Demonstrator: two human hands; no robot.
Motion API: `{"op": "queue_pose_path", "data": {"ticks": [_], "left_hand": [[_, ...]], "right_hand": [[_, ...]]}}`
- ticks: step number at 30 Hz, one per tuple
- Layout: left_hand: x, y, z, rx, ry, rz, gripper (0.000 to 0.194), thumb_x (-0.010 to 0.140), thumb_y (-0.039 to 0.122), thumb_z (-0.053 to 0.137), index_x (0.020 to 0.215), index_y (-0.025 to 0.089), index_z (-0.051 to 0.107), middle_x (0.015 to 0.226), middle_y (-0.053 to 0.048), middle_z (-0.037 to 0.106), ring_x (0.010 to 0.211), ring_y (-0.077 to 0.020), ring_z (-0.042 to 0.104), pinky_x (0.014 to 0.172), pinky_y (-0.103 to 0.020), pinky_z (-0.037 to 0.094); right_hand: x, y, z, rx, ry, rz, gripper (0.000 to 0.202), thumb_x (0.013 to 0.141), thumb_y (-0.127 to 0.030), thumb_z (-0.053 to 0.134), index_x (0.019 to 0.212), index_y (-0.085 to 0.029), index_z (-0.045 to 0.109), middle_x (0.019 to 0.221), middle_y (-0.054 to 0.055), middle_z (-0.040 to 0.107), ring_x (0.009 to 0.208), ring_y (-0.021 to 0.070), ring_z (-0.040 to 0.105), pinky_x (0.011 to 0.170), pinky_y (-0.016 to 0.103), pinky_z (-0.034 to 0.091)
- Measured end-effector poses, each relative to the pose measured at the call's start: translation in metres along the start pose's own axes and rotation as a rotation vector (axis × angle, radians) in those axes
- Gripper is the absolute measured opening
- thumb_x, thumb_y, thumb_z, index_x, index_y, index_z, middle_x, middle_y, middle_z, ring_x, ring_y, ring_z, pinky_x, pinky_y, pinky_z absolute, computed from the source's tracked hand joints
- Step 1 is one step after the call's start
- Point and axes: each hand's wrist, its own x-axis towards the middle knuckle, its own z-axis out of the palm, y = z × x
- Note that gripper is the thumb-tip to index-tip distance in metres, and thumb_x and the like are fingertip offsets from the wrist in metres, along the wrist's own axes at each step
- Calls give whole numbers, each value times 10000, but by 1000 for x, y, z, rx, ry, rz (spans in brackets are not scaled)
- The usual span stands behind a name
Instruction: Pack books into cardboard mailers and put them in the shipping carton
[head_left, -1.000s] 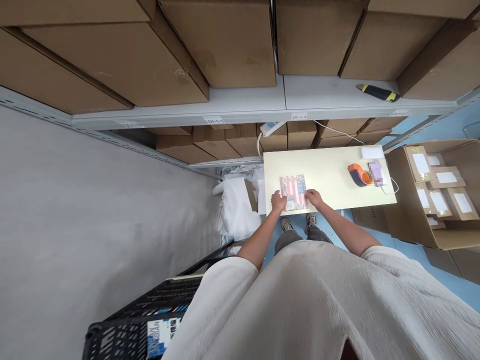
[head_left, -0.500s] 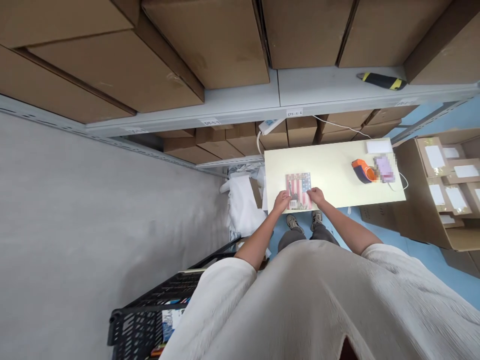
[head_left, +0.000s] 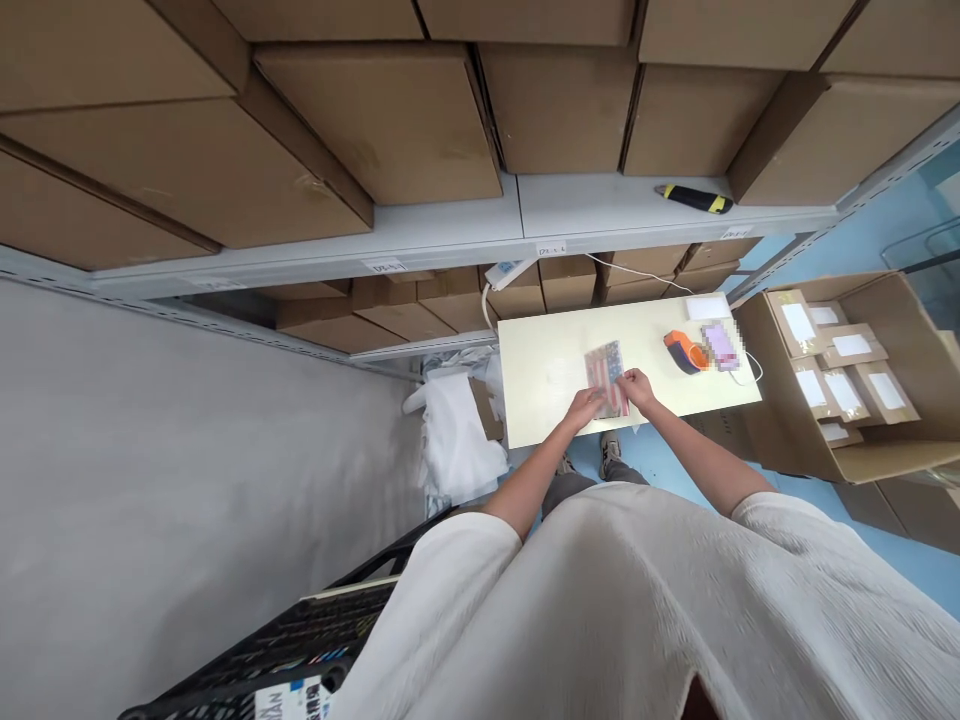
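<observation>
A thin, square book (head_left: pixel 606 362) with a stars-and-stripes cover is over the near edge of the pale table, turned slightly askew. My left hand (head_left: pixel 586 408) is at its lower left, fingers lying over the cover. On the lower right side, my right hand (head_left: pixel 637 389) pinches the edge between thumb and fingers. Parts of the cover are hidden behind the fingers. To the right on the tabletop (head_left: pixel 547 370) sits an orange and dark tape dispenser (head_left: pixel 685 353), with a blurred-out pinkish phone-like item (head_left: pixel 720 346) beside it.
Cardboard boxes (head_left: pixel 390 130) fill the shelf ahead, where a black-and-yellow utility knife (head_left: pixel 694 198) lies. At right stands an open carton (head_left: pixel 885 460) of labelled parcels. White packing material (head_left: pixel 459 440) is heaped left of the table. A black crate (head_left: pixel 225 665) with books is at lower left.
The book has turned from square-on to askew. My left hand has slid from its left edge onto the cover. The head view has shifted right and tipped up.
</observation>
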Motion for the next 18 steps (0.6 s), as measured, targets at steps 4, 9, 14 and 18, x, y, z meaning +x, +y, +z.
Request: {"op": "queue_pose_path", "data": {"ticks": [4,9,14,18], "left_hand": [[-11,-7,-32,-148,157,-70,285,1059,320,540,1222,209,745,1240,-111,811,1116,-229,780,1000,-373,607],[-24,-28,-71,-108,301,-178,363,1133,472,428,1299,234,645,1147,-66,797,1102,-201,767,934,-309,592],[-26,-49,-85,-60,335,-301,402,1030,398,658,1388,227,594,1282,-100,793,1214,-249,757,1033,-323,548],[-22,-60,-87,15,271,-299,471,957,264,707,1411,199,597,1474,-150,724,1371,-268,698,1133,-336,504]], "right_hand": [[-8,-4,26,177,-251,29,380,922,-613,678,882,-237,646,920,61,748,793,192,667,707,296,538],[-6,7,54,-40,-261,55,237,906,-446,681,974,-222,719,1122,98,790,970,227,719,798,302,568],[0,24,69,-309,-135,98,369,842,-320,673,1180,-200,760,1242,118,796,1142,270,734,983,353,569],[0,29,78,-348,-108,103,447,804,-273,680,1233,-186,769,1284,131,794,1200,295,738,1011,359,563]]}}
